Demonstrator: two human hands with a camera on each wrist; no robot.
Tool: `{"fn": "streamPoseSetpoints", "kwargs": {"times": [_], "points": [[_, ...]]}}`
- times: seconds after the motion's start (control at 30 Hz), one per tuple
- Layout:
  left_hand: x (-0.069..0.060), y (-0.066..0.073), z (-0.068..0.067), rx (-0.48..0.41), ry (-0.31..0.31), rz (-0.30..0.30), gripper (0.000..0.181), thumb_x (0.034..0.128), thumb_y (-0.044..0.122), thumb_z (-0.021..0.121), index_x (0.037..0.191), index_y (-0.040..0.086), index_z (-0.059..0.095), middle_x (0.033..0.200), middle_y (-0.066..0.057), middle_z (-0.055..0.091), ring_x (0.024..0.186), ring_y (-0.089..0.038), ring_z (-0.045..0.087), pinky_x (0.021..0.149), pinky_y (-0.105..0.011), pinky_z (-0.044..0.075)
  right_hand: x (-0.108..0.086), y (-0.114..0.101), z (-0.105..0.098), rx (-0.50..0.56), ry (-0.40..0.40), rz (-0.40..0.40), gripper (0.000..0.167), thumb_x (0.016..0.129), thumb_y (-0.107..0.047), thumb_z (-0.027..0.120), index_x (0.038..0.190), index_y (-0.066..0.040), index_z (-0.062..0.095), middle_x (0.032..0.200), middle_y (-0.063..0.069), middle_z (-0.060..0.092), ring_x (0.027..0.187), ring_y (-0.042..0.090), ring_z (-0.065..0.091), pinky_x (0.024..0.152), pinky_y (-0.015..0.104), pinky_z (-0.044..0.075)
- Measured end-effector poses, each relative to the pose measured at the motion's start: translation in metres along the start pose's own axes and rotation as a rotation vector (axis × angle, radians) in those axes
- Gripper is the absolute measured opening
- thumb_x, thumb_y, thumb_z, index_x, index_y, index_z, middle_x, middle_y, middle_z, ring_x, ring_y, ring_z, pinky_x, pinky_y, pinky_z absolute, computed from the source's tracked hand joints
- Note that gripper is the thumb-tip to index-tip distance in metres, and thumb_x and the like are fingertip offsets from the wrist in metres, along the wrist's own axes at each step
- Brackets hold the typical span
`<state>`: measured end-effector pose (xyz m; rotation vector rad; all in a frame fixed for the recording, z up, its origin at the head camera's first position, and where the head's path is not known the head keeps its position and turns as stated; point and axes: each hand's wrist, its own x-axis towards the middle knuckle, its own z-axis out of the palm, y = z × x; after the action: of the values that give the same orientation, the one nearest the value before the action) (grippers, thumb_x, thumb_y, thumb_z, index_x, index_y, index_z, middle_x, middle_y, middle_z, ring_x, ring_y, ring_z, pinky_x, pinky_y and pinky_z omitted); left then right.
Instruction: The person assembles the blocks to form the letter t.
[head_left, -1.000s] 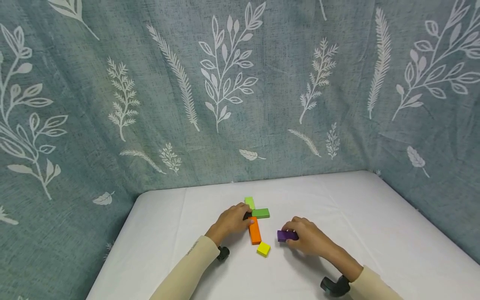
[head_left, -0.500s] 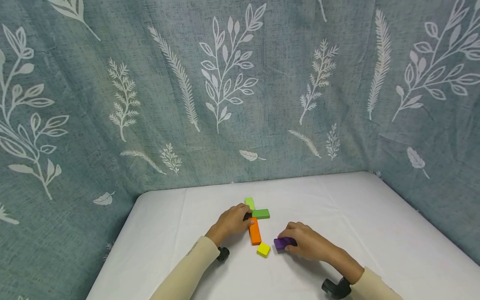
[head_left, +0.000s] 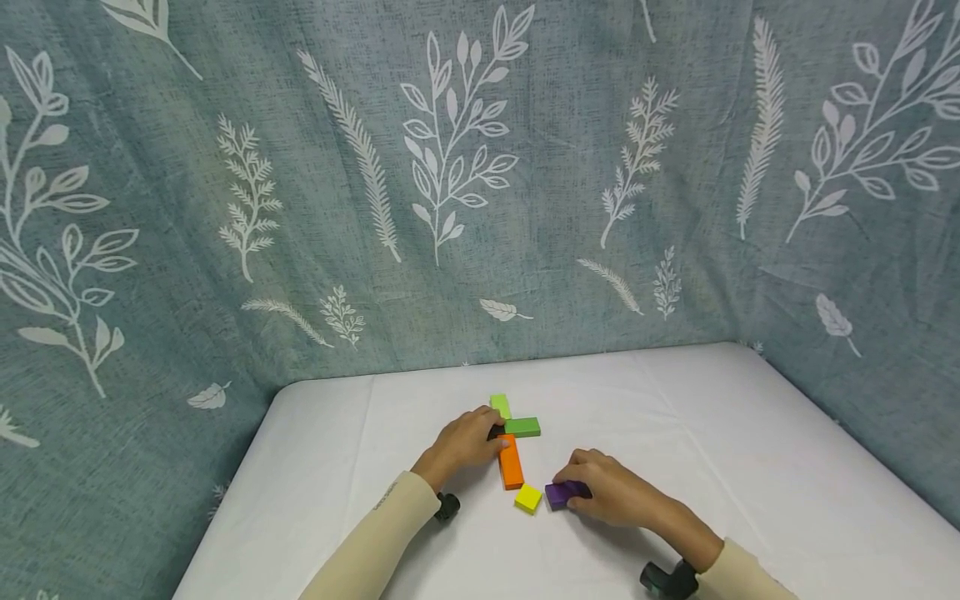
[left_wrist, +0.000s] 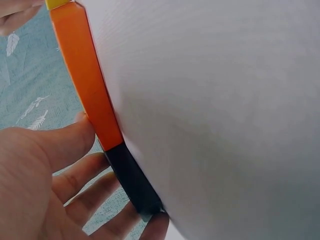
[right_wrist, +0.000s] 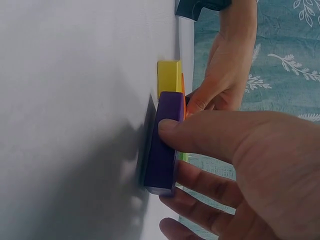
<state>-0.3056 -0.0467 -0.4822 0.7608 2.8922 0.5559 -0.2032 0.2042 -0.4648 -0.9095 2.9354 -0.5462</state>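
In the head view, my left hand (head_left: 463, 438) holds the black block (left_wrist: 132, 180), mostly hidden under its fingers. The left wrist view has my thumb against the orange block (left_wrist: 87, 75), whose end meets the black one. My right hand (head_left: 618, 490) pinches a purple block (right_wrist: 165, 145) between thumb and fingers, just right of a small yellow block (head_left: 528, 499). Only a narrow gap separates purple from yellow. The yellow block lies at the near end of the orange block. Beyond the left fingertips are a green block (head_left: 522, 427) and a light green block (head_left: 500, 405).
A white cloth (head_left: 675, 417) covers the table. Behind it and along the sides hangs a blue-green curtain (head_left: 465, 308) printed with white leaves. Each wrist wears a dark camera mount, such as the one at the right wrist (head_left: 670, 579).
My right hand has moved the purple block nearer to me and slightly left, closer beside the yellow block, turning it a little. My left hand and the other blocks have stayed put.
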Motion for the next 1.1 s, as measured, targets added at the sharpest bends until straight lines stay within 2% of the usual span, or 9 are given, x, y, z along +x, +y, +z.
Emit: {"fn": "streamPoseSetpoints", "kwargs": {"times": [0.33, 0.63, 1.1], "points": [[0.0, -0.0002, -0.0003, -0.003, 0.017, 0.01, 0.039, 0.0984, 0.038, 0.063, 0.131, 0.016, 0.062, 0.136, -0.002, 0.059, 0.12, -0.022, 0.058, 0.102, -0.042, 0.049, 0.0028, 0.0019, 0.0035, -0.014, -0.008, -0.016, 0.029, 0.082, -0.016, 0.081, 0.111, -0.017, 0.076, 0.101, -0.005, 0.064, 0.092, 0.008, 0.055, 0.08, 0.031, 0.049], [-0.0032, 0.0037, -0.0017, 0.004, 0.039, 0.005, 0.038, 0.0984, 0.035, 0.064, 0.13, 0.014, 0.062, 0.134, -0.003, 0.06, 0.119, -0.023, 0.06, 0.102, -0.041, 0.049, 0.0026, 0.0028, 0.0045, 0.015, -0.019, -0.02, 0.029, 0.082, -0.015, 0.081, 0.111, -0.018, 0.076, 0.1, -0.006, 0.063, 0.09, 0.006, 0.053, 0.078, 0.028, 0.048], [-0.0042, 0.0046, -0.0019, 0.011, 0.04, 0.0, 0.038, 0.0983, 0.035, 0.064, 0.13, 0.015, 0.062, 0.134, -0.002, 0.06, 0.118, -0.022, 0.06, 0.101, -0.04, 0.05, 0.0026, 0.0036, 0.0055, 0.03, -0.022, -0.036, 0.029, 0.082, -0.015, 0.081, 0.11, -0.019, 0.076, 0.101, -0.007, 0.062, 0.094, 0.009, 0.055, 0.083, 0.031, 0.052]]}}
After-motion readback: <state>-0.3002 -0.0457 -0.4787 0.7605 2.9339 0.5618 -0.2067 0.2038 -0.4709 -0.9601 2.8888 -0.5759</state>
